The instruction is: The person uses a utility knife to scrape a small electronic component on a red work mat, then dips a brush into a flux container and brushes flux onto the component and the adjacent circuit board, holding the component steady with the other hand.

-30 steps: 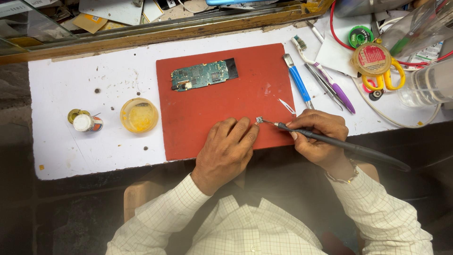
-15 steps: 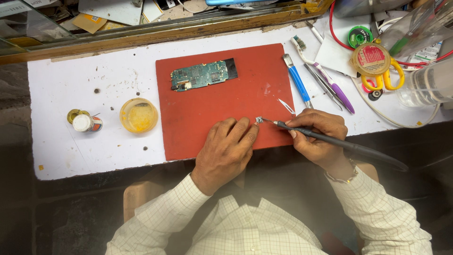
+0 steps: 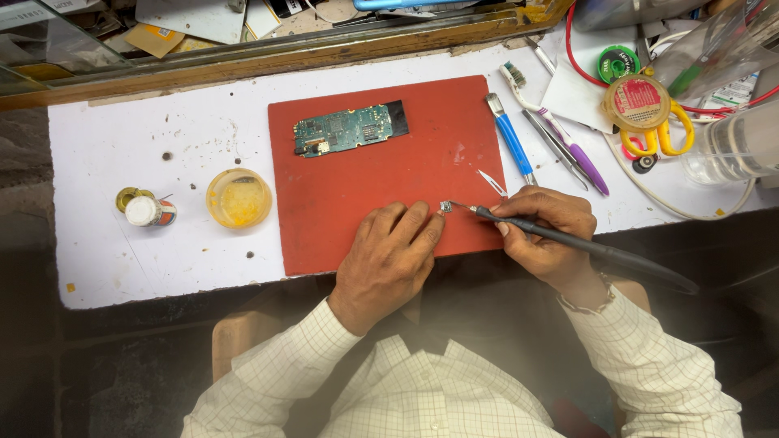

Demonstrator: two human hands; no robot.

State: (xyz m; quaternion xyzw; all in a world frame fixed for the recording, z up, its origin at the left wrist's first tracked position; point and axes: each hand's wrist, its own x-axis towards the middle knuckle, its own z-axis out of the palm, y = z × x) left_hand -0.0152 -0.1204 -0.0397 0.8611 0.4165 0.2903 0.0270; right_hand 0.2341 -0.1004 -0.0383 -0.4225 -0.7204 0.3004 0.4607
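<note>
My right hand grips a dark soldering iron like a pen, its tip touching a tiny metal component on the red mat. My left hand lies flat on the mat's near edge, fingertips pressed beside that component. A green circuit board rests on the far part of the mat, apart from both hands. Thin tweezers lie on the mat just beyond my right hand.
A yellow round dish and a small white-capped bottle stand at the left. At the right lie a blue-handled tool, a purple toothbrush, a solder spool, yellow scissors and a clear container.
</note>
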